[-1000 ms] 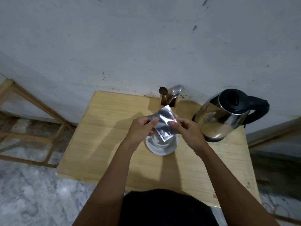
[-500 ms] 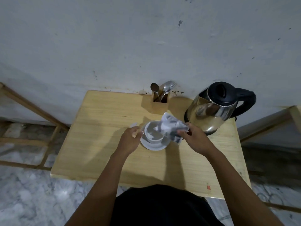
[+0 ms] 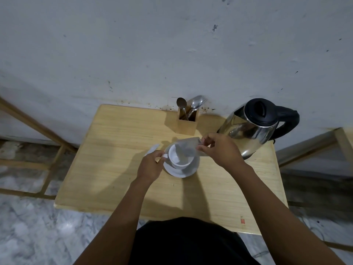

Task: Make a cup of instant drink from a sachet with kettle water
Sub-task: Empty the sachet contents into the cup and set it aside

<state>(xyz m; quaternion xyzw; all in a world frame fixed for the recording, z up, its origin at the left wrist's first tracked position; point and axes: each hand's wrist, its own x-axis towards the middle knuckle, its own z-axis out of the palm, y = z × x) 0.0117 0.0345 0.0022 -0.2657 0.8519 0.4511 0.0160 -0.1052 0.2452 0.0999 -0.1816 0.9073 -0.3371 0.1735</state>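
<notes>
A white cup [image 3: 177,156] stands on a white saucer [image 3: 188,170] in the middle of the wooden table [image 3: 114,165]. My left hand [image 3: 150,166] pinches the cup's handle. My right hand [image 3: 219,150] holds a silvery sachet [image 3: 188,148] tilted over the cup's mouth, its lower end above the inside of the cup. A torn-off strip [image 3: 151,149] of the sachet lies on the table left of the saucer. The steel kettle [image 3: 252,127] with a black lid and handle stands at the back right, close behind my right hand.
A wooden holder [image 3: 187,122] with two spoons [image 3: 196,103] stands against the wall behind the cup. Wooden frames [image 3: 38,129] flank the table on both sides. A marble floor [image 3: 28,226] lies below the table's near edge.
Both hands held the sachet above the cup a second ago. My left hand let go and took the cup's handle, and my right hand tipped the sachet over the cup. A torn strip now lies on the table.
</notes>
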